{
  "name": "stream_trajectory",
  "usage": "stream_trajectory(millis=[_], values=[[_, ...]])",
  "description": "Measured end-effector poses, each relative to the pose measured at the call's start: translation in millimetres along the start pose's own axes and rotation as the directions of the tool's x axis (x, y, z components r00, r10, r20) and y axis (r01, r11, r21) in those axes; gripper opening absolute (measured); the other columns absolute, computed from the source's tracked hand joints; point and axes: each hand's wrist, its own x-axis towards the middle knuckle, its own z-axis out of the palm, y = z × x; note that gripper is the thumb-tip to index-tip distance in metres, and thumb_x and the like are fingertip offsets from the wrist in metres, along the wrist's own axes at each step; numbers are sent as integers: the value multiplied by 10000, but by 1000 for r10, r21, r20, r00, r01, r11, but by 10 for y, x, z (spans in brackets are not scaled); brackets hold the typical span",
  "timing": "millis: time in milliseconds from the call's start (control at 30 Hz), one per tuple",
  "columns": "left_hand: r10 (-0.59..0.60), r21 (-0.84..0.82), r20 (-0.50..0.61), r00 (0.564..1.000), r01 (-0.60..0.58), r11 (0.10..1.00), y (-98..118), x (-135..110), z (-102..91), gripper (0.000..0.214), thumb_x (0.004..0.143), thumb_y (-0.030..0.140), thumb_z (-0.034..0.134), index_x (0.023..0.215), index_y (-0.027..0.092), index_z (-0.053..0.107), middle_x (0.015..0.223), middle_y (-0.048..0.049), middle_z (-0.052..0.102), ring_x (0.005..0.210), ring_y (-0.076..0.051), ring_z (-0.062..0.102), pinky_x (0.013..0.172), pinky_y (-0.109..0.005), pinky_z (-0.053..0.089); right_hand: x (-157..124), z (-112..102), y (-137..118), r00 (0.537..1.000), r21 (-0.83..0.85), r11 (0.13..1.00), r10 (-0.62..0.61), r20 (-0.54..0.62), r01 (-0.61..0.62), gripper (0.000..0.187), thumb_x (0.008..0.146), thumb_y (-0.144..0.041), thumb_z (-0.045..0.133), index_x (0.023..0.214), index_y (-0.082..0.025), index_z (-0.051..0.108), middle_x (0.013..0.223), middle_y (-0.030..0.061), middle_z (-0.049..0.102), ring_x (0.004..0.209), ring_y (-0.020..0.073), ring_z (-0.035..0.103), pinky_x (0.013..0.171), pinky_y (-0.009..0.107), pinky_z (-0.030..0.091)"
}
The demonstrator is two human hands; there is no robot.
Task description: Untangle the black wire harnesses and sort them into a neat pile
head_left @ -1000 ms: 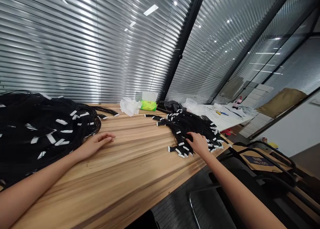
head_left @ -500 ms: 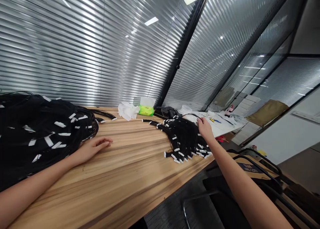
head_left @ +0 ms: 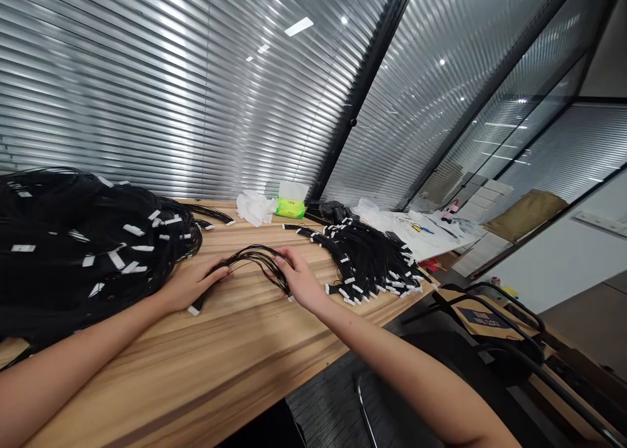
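Note:
A bundle of thin black cables (head_left: pixel 257 255) arches between my two hands above the wooden table. My left hand (head_left: pixel 196 283) is closed around one end, where a white connector (head_left: pixel 194 311) hangs below the fingers. The other end is gripped by my right hand (head_left: pixel 300 279), with a small white tip showing under it. To the left, close to my left forearm, lies a large heap of black cables (head_left: pixel 53 252) with white ends. On the right a smaller pile of black cables (head_left: pixel 369 255) is fanned out, its white connectors towards the table's near edge.
Crumpled white tissue (head_left: pixel 255 208) and a green tissue pack (head_left: pixel 290 206) lie at the back against the blinds. Beyond the right pile is a white table (head_left: pixel 406 239) with tools. Black-framed chairs and a brown paper bag (head_left: pixel 482 317) are at the right.
My right hand has come back left from the smaller pile and now holds a cable bundle. My left hand, formerly resting with nothing in it, has closed on the bundle's other end.

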Motion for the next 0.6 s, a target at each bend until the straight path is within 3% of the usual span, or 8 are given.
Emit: stream_trajectory(millis=[67,133,233,367,433,500,533,600], values=[[-76,-82,-19,997,75,994,-22,14,15,488,864,572,444,1209,259,590,867,-6,691,681,-184,632,704,-272,481,134,57,131,993,103,988,116,20,-118,291,852,-419,547,1083,-269,451,1134,42,595,725,159,663,365,197,414],[-148,-198,-72,986,132,971,-39,37,31,494,854,563,468,1225,250,558,803,14,627,503,-119,510,547,-243,429,248,67,242,968,173,956,218,121,-237,416,806,-393,633,1134,-263,414,1127,49,601,606,121,645,352,181,382],[-246,-472,-189,951,131,872,-30,84,51,490,821,535,538,1201,227,542,759,34,511,442,-61,358,435,-203,287,370,117,356,910,188,923,266,317,-335,350,787,-373,664,1037,-176,518,957,81,678,612,153,673,477,246,496],[-389,-775,-266,882,45,631,44,130,62,481,773,491,606,1145,192,545,754,31,480,490,-53,364,472,-199,311,510,397,461,838,266,887,205,505,-377,287,857,-374,575,1028,-145,601,993,116,719,865,177,702,818,331,522],[-435,-837,-232,870,49,545,83,132,71,477,769,461,622,1158,198,540,806,17,505,535,-58,408,517,-204,373,597,576,504,749,341,833,126,650,-436,316,879,-367,539,1048,-113,621,1028,146,722,931,197,695,905,356,479],[-459,-835,-242,855,57,548,106,119,93,463,761,419,636,1158,201,537,853,3,534,611,-80,477,558,-207,413,688,718,537,660,361,782,83,746,-507,318,885,-347,534,1045,-92,635,1011,153,732,947,215,695,957,376,443],[-443,-811,-249,861,65,581,108,109,110,466,773,407,627,1182,207,523,897,-7,549,670,-94,511,593,-209,437,731,766,551,647,370,761,84,758,-532,295,889,-328,535,1042,-97,638,990,139,740,948,214,696,971,379,432],[-414,-767,-195,889,125,630,100,83,148,558,814,423,588,1314,254,408,1057,-35,568,801,-133,572,665,-240,485,803,813,578,688,428,718,99,719,-549,215,897,-261,523,1014,-126,642,915,86,757,923,194,700,963,369,444]])
